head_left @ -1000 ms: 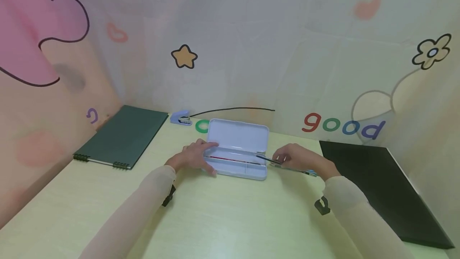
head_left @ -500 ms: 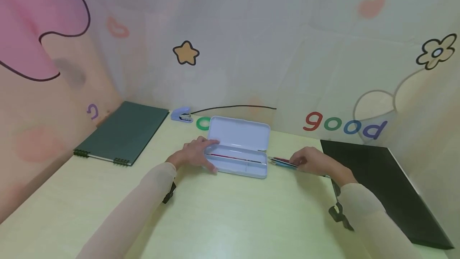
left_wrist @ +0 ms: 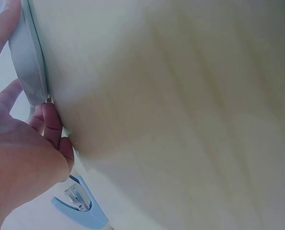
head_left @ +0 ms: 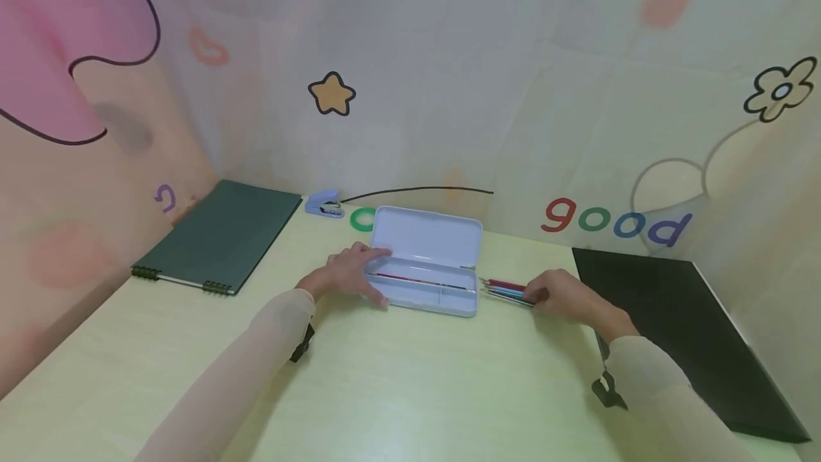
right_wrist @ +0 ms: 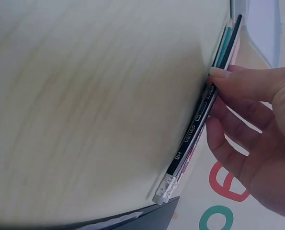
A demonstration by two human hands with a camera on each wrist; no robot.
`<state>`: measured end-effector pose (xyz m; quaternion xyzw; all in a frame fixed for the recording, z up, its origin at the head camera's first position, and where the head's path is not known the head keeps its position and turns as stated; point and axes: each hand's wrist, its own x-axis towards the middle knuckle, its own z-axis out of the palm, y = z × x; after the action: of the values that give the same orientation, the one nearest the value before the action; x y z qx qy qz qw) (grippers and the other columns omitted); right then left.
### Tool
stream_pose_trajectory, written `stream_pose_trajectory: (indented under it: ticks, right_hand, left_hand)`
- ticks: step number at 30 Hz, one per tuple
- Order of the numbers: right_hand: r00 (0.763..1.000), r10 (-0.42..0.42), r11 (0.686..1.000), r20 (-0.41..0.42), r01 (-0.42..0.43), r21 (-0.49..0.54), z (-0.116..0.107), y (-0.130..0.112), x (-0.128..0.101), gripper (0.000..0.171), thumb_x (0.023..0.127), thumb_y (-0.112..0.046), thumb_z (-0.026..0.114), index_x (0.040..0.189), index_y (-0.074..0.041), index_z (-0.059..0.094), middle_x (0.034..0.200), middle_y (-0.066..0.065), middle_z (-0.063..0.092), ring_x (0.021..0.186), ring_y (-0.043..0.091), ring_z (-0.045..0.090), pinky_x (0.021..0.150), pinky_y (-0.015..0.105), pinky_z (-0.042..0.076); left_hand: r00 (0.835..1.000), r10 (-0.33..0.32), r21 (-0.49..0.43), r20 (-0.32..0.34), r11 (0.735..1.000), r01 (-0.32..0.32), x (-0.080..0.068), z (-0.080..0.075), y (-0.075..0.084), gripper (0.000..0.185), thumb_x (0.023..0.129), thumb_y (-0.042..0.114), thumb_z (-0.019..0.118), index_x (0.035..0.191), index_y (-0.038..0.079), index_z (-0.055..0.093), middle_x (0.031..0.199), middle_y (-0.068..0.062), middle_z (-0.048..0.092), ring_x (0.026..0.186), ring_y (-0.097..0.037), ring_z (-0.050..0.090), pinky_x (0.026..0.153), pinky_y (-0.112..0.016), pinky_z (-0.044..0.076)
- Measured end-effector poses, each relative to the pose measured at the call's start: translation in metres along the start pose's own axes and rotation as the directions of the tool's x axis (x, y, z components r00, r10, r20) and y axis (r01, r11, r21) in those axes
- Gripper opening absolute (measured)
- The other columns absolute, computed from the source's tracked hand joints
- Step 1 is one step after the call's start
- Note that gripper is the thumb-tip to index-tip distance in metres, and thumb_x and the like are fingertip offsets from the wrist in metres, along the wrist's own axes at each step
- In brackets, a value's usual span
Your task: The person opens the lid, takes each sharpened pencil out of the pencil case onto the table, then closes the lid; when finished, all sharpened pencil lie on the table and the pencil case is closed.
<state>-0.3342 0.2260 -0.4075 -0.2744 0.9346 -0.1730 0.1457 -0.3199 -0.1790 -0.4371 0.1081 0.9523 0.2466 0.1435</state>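
A pale blue pencil case (head_left: 425, 237) lies open on the table, lid upright, with a red pencil (head_left: 410, 279) in its tray. My left hand (head_left: 359, 274) holds the case's left end, thumb at the front edge and fingers at the back. The left wrist view shows those fingers (left_wrist: 51, 127) against the case rim (left_wrist: 26, 62). Just right of the case lie several pencils (head_left: 505, 289) side by side. My right hand (head_left: 544, 295) rests on them. In the right wrist view its thumb and fingers pinch a black HB pencil (right_wrist: 192, 136) beside a teal one (right_wrist: 223, 44).
A dark green spiral notebook (head_left: 221, 237) lies at the back left and a black folder (head_left: 680, 326) at the right. A small blue stapler (head_left: 323, 204) sits behind the case by the wall, also seen as the stapler (left_wrist: 82, 207) in the left wrist view. The table (head_left: 410, 391) is pale wood.
My right hand has moved right, from the case's right end to the pencils on the table beside it. The left hand has stayed on the case.
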Motion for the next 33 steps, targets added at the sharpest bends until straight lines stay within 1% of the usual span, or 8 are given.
stream_pose_trajectory:
  ticks: [9, 17, 20, 27, 33]
  right_hand:
    - [0.997, 0.025, 0.995, -0.07, -0.031, -0.093, 0.0056, -0.0018, -0.0001, 0.02, 0.085, 0.0, 0.073, 0.105, -0.005, 0.075, 0.1, 0.009, 0.072, 0.09, 0.024, 0.059, 0.093, 0.051, 0.054]
    - [0.99, 0.04, 0.988, -0.134, -0.059, -0.144, 0.0054, 0.0041, 0.0003, 0.024, 0.082, 0.001, 0.075, 0.104, -0.008, 0.073, 0.092, 0.006, 0.068, 0.086, 0.023, 0.058, 0.089, 0.049, 0.053]
    - [0.989, 0.044, 0.988, -0.145, -0.064, -0.14, 0.0052, 0.0067, 0.0003, 0.025, 0.082, 0.001, 0.075, 0.105, -0.007, 0.073, 0.09, 0.006, 0.067, 0.086, 0.023, 0.057, 0.089, 0.048, 0.053]
    - [0.988, 0.024, 0.991, -0.154, -0.044, -0.127, 0.0018, 0.0074, 0.0012, 0.021, 0.082, 0.002, 0.074, 0.101, -0.007, 0.072, 0.086, 0.004, 0.065, 0.083, 0.021, 0.056, 0.083, 0.043, 0.052]
    - [0.99, 0.038, 0.994, -0.138, -0.052, -0.095, -0.0001, 0.0015, 0.003, 0.023, 0.084, -0.001, 0.076, 0.106, -0.005, 0.07, 0.086, 0.004, 0.064, 0.084, 0.021, 0.056, 0.08, 0.037, 0.053]
  left_hand:
    - [1.0, -0.009, -0.002, 0.001, 1.0, 0.009, -0.0002, 0.0003, 0.001, 0.098, 0.07, 0.05, 0.087, 0.154, 0.032, 0.038, 0.147, -0.014, 0.037, 0.134, -0.034, 0.038, 0.111, -0.057, 0.028]
    - [1.0, -0.006, 0.001, -0.001, 1.0, 0.006, -0.0007, 0.0005, 0.0013, 0.098, 0.07, 0.05, 0.087, 0.153, 0.031, 0.038, 0.147, -0.014, 0.038, 0.134, -0.034, 0.038, 0.111, -0.058, 0.029]
    - [1.0, -0.01, 0.0, -0.003, 1.0, 0.01, -0.001, 0.0009, 0.0013, 0.098, 0.07, 0.05, 0.087, 0.153, 0.031, 0.038, 0.147, -0.014, 0.038, 0.133, -0.034, 0.038, 0.111, -0.058, 0.029]
    - [1.0, -0.013, -0.002, 0.001, 1.0, 0.013, -0.0013, -0.0021, 0.0051, 0.098, 0.071, 0.049, 0.087, 0.154, 0.03, 0.038, 0.146, -0.014, 0.037, 0.132, -0.034, 0.037, 0.111, -0.057, 0.028]
    - [1.0, -0.03, -0.02, 0.001, 0.999, 0.03, -0.002, -0.0004, 0.004, 0.099, 0.07, 0.048, 0.088, 0.154, 0.031, 0.038, 0.145, -0.014, 0.038, 0.133, -0.034, 0.037, 0.111, -0.058, 0.03]
